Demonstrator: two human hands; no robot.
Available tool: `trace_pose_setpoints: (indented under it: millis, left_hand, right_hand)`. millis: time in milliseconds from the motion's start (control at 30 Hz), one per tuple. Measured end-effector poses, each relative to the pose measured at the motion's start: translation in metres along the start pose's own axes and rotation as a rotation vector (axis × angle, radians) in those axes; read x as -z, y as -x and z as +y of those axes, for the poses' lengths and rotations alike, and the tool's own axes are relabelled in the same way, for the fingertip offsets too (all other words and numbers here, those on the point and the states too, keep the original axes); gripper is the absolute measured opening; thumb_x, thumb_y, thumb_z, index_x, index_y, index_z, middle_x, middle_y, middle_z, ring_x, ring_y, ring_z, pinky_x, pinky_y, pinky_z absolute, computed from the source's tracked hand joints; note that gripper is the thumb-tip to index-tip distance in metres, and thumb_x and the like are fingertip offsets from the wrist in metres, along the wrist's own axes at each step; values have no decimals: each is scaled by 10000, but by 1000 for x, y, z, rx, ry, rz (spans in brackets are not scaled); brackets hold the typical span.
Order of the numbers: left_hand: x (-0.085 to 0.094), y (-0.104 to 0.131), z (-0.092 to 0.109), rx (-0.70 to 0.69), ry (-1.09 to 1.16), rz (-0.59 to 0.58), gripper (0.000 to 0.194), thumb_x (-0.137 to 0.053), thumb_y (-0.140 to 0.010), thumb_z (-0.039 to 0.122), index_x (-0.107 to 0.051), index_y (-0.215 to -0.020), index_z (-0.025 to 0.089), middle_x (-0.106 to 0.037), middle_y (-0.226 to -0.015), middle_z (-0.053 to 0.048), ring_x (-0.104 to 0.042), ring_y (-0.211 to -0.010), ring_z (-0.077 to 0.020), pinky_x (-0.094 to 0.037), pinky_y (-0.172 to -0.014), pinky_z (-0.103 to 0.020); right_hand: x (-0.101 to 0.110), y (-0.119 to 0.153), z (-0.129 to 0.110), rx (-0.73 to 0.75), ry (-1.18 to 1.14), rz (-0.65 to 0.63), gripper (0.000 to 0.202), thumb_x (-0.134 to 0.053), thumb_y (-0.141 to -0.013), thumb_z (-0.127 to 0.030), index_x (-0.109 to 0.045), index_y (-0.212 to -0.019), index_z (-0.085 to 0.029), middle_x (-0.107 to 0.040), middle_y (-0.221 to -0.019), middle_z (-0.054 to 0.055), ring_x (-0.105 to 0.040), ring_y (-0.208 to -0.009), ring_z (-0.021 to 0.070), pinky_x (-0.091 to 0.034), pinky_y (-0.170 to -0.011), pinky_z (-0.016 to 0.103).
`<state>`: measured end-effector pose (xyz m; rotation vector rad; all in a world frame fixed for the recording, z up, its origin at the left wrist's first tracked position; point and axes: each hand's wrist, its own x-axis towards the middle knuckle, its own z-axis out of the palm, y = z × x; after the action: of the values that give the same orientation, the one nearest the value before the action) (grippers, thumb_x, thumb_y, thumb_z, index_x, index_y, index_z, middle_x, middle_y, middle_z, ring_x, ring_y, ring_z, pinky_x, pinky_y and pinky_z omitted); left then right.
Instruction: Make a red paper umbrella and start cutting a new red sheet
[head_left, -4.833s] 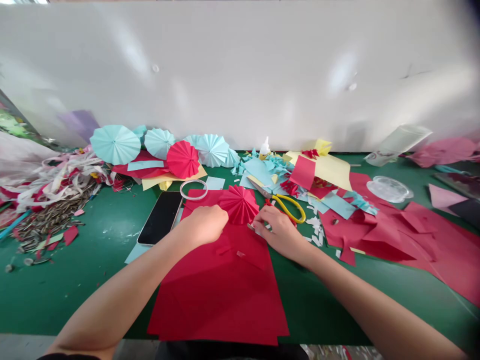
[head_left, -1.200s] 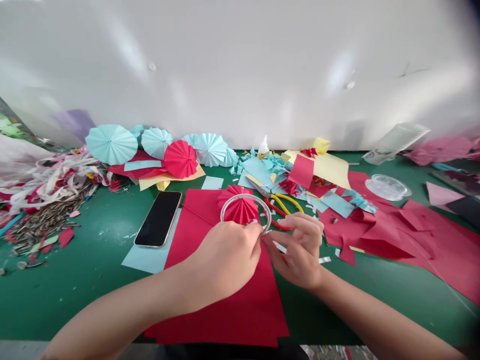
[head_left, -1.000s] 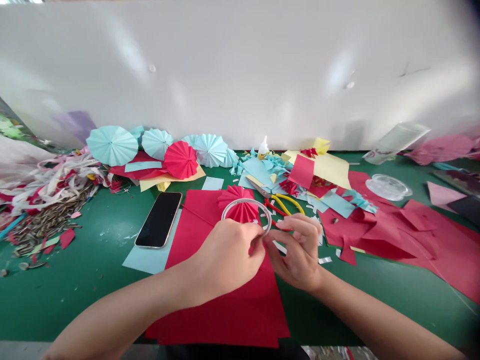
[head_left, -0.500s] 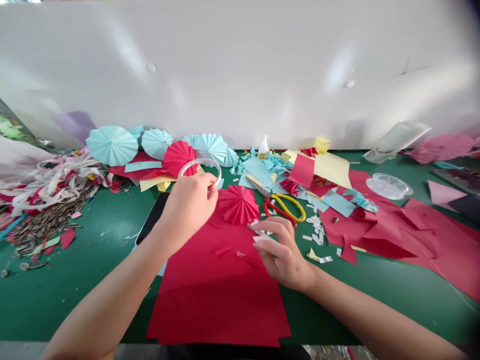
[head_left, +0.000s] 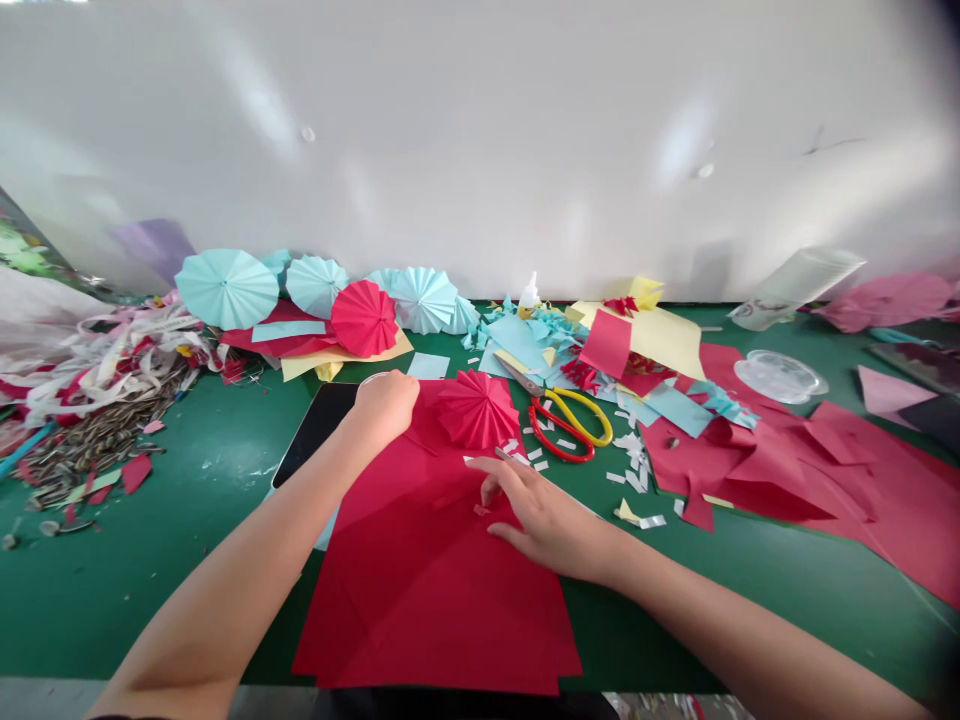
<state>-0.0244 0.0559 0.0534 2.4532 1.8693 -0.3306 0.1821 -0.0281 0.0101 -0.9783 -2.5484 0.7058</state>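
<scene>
1. The red fan (head_left: 478,408) is a small round of folded paper, full of pleats that run out from its middle like an umbrella. It sits on the far end of the big red sheet (head_left: 435,580), on the green table (head_left: 150,560).
2. The left hand (head_left: 386,400) is curled into a loose fist, just left of the fan, at the sheet's far left corner. A bit of clear tape ring (head_left: 373,378) peeks out at its far side, next to the phone (head_left: 319,430). The fingers are tucked under, so one cannot tell if they grip the ring.
3. The right hand (head_left: 544,515) lies flat on the sheet, near the fan but not touching it. Its fingers are spread apart and hold nothing, and the tips point at small scraps (white and red) on the sheet.
4. The scissors (head_left: 559,420) lie just right of the fan, with red and yellow loops.
5. Half a second ago the left hand held the tape ring up in the air; now it is down on the table. The right hand had a white strip pinched in its fingers then; now it is open and flat. The fan has not moved.
</scene>
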Motion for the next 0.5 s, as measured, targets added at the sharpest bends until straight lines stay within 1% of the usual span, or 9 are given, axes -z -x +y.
trace_pose_setpoints:
  millis: [167,267,333,500]
  left_hand:
    - [6,7,2,13,-2,6,242,-397,-750,55,-614,-856,76,-629,-836,-193,-620,-827,-297,-465,-650,-339]
    - [12,14,5,4,-1,8,237,-388,-769,75,-613,-844,77,-624,-824,-190,-617,-825,-306,-467,-633,-346]
    - [16,19,7,-13,1,2,236,-384,-780,91,-614,-835,82,-625,-821,-183,-620,-805,-299,-466,-618,-338]
    - [22,27,10,-43,-1,-17,245,-383,-815,175,-615,-817,96,-624,-795,-167,-624,-718,-287,-453,-583,-348]
  right_hand:
    - [-3,1,0,-25,-56,-6,590,-497,-753,-58,-272,-1287,-170,-553,-868,50,-528,-846,165,-455,-768,340]
    - [-6,2,0,-34,-62,-1,604,-479,-744,-34,-264,-1291,-174,-551,-846,38,-519,-829,162,-446,-774,343]
    - [-8,3,-1,-39,-67,1,608,-461,-739,-14,-260,-1289,-173,-552,-833,32,-515,-813,161,-442,-772,340]
    - [-11,4,-2,-66,-66,12,568,-428,-735,-1,-286,-1262,-156,-550,-813,38,-521,-752,156,-452,-690,300]
